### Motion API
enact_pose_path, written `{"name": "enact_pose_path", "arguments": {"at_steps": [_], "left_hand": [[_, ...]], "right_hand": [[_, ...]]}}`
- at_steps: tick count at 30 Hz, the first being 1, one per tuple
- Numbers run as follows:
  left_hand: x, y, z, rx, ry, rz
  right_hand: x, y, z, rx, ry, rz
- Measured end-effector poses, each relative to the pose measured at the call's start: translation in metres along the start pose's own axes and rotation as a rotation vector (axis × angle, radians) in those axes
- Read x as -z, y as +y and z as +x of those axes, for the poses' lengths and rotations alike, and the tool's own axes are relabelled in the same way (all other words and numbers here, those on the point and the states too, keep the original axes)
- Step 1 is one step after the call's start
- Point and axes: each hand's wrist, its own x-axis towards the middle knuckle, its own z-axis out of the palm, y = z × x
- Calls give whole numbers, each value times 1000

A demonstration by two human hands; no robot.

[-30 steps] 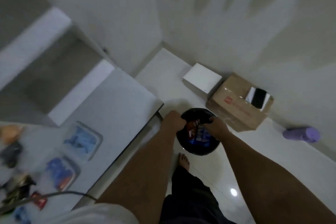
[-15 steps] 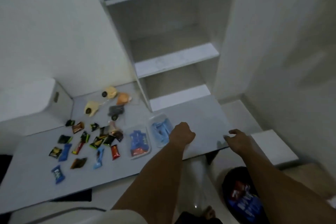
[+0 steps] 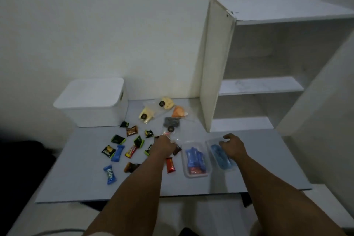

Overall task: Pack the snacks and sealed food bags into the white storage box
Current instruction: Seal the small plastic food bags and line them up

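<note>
Your left hand (image 3: 164,144) pinches a clear sealed bag (image 3: 173,132) mid-desk; right hand (image 3: 234,146) curls over the blue-filled clear tray (image 3: 222,157) near the desk's right edge. Both look light; the bag is limp and slick, so grip its seam. The white storage box (image 3: 92,101), lid on, sits at the back-left corner.

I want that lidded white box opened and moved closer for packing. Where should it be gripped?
Take the white storage box from both short sides, under the overhanging lid rim: its right end shows a handle slot, and the walls taper downward, so lower grips may slip.
</note>
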Motion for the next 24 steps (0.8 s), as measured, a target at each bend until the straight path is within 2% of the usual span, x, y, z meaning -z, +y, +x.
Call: {"name": "enact_pose_path", "arguments": {"at_steps": [5,10,18,24], "left_hand": [[50,-50,20,79,47,10],[69,-92,48,142,60,-7],[74,-108,108,137,-1,-14],[87,-103,170,152,29,10]], "right_hand": [[-53,-50,6,35,-17,-25],[-94,-88,17,54,-89,-76],[-145,-133,63,119,-194,-156],[-194,-183,107,226,-318,-254]]}}
